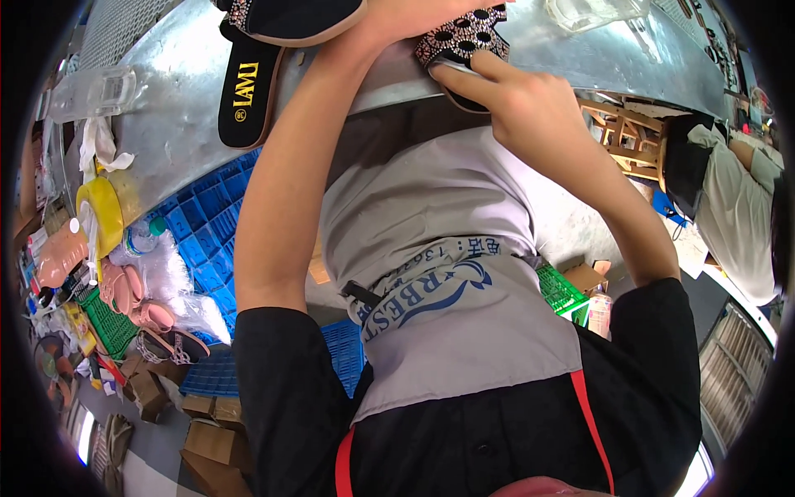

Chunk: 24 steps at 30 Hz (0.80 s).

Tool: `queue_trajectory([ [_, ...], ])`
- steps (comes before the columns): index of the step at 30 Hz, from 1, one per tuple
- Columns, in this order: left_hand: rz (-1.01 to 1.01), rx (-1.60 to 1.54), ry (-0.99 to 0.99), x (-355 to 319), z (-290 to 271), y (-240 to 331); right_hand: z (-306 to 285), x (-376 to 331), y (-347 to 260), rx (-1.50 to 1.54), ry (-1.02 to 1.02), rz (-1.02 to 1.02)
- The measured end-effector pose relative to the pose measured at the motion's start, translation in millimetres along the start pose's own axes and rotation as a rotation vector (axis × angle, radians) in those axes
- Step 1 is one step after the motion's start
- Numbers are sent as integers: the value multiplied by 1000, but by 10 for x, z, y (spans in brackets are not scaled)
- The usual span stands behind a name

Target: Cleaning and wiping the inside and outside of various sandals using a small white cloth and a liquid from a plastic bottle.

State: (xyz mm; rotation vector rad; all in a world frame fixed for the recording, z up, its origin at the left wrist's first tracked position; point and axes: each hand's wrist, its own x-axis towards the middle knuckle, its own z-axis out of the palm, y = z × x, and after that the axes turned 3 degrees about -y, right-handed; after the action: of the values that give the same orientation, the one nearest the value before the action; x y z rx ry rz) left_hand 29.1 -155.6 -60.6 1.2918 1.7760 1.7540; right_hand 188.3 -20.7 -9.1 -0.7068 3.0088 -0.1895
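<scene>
At the top edge a black sandal [460,40] has a wide upper with round holes and sparkling stones. The fingers of my right hand [534,103] are closed on the near edge of that upper, where a thin pale silvery strip shows beside them. My left hand [406,18] reaches across to the same sandal's far side; its fingers are cut off by the picture's edge. Beyond my left forearm a black sandal with an upturned look [310,21] partly covers a flat black insole [247,91] with gold print, which juts over the table's edge.
The metal table [174,149] curves along the top. Clear plastic containers [98,91] [596,10] and a yellow tape roll [99,217] sit along it. Below are blue crates [203,224], pink sandals [124,290] and cardboard boxes [217,454]. A seated person [737,215] is at right.
</scene>
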Motion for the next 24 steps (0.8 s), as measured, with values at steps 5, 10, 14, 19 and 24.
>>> queue_trajectory([
  [5, 23, 30, 5, -46, -43, 22, -75, -136, -52, -32, -83, 51],
  [10, 21, -27, 9, -7, -18, -1, -81, -91, -48, -11, -75, 41],
  [14, -30, 49, 19, -49, -61, 44, -112, -21, -59, -25, -93, 38],
  [19, -28, -8, 8, -20, -35, -7, -151, -173, -18, -65, -190, 109],
  [24, -70, 14, 33, -37, -33, -17, -114, -73, -2, 25, -105, 18],
])
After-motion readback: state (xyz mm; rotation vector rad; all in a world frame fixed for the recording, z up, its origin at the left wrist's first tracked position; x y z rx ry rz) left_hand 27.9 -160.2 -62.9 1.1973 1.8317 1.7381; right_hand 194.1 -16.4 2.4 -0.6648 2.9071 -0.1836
